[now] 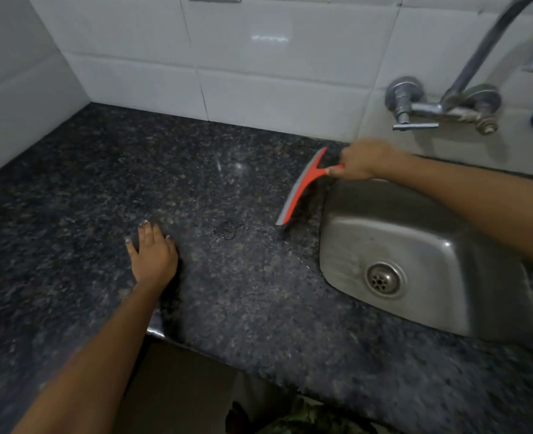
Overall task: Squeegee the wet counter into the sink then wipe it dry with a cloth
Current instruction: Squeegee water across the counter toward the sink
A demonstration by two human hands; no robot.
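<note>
A red squeegee (301, 187) with a grey rubber blade stands on the dark speckled granite counter (102, 189), just left of the steel sink (428, 245). My right hand (360, 161) grips its handle near the sink's back left corner. My left hand (152, 253) lies flat on the counter, fingers spread, holding nothing. A small puddle (227, 230) and thin water streaks sit between my left hand and the blade. No cloth is in view.
A chrome wall tap (465, 101) with a curved spout hangs over the sink at the upper right. White tiled walls (259, 57) close the counter at the back and left. The counter's front edge runs along the bottom.
</note>
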